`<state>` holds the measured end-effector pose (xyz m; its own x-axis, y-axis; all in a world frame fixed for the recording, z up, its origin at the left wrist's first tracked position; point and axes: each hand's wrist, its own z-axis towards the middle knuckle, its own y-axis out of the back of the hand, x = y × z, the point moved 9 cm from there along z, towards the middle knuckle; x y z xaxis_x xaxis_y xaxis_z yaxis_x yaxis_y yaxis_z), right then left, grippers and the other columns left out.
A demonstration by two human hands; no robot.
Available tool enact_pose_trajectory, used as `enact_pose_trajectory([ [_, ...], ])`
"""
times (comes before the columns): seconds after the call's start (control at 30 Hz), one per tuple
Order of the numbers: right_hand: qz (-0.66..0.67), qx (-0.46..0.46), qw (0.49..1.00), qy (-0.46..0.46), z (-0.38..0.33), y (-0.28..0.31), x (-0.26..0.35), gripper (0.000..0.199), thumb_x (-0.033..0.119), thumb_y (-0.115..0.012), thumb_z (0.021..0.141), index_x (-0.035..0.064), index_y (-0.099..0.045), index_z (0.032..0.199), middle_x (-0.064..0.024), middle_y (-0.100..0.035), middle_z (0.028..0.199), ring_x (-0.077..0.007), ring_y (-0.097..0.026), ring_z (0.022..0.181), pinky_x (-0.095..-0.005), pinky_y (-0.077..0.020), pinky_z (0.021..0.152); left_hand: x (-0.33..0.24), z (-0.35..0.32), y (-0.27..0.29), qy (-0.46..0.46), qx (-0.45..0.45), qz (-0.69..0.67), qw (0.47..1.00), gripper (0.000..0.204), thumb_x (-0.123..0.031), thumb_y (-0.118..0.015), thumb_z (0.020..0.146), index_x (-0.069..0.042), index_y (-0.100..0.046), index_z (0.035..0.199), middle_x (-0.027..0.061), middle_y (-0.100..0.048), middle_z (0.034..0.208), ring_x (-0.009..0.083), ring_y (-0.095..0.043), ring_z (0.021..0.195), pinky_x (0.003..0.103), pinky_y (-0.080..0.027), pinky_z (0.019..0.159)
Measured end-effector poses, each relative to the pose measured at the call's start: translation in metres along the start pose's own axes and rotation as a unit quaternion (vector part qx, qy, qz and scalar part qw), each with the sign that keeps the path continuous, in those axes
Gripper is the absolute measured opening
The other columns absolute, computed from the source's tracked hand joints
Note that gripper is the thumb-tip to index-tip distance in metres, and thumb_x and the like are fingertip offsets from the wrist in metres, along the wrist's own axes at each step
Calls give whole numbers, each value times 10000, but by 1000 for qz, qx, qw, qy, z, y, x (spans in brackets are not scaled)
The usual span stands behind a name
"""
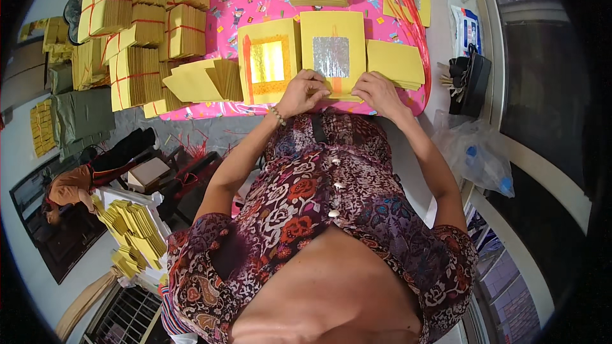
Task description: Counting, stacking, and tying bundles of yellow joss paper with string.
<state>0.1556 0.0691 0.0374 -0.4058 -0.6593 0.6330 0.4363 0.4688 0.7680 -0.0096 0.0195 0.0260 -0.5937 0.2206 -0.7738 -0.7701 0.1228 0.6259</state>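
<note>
Both my hands are at the near edge of a yellow paper sheet with a silver foil square (331,56), on top of a stack. My left hand (305,94) pinches its lower left edge, fingers curled and thumb toward the middle. The lower right edge is between the fingers and thumb of my right hand (380,94); what lies under the fingertips is hidden. Left of this stack sits yellow paper with a gold foil square (266,62) and a red stripe. Folded yellow papers (395,64) lie just beyond my right hand.
Bundles of yellow paper (137,76) tied with red string pile up at the left of the pink patterned tabletop (226,0). Loose folded sheets (203,81) lean beside them. Red strings (408,0) hang at the far right. Another person (95,169) is at the left.
</note>
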Motion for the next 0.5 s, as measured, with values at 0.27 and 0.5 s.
enact_pose_trajectory([
  [0.27,4,-2,1000,-16,0,1,-2,141,210,-675,847,72,-699,833,-61,-598,865,-267,-573,851,-391,-470,792,4,2,-2,16,3,-6,1000,125,-170,-734,827,-63,-758,887,83,-654,1011,257,-613,985,354,-505,850],
  [0.5,16,-5,1000,-20,-1,1,-3,148,213,-673,856,70,-701,831,-65,-596,858,-271,-574,842,-393,-473,773,1,3,-2,8,11,1,1000,125,-173,-731,829,-66,-760,888,83,-651,1010,258,-614,982,358,-507,847],
])
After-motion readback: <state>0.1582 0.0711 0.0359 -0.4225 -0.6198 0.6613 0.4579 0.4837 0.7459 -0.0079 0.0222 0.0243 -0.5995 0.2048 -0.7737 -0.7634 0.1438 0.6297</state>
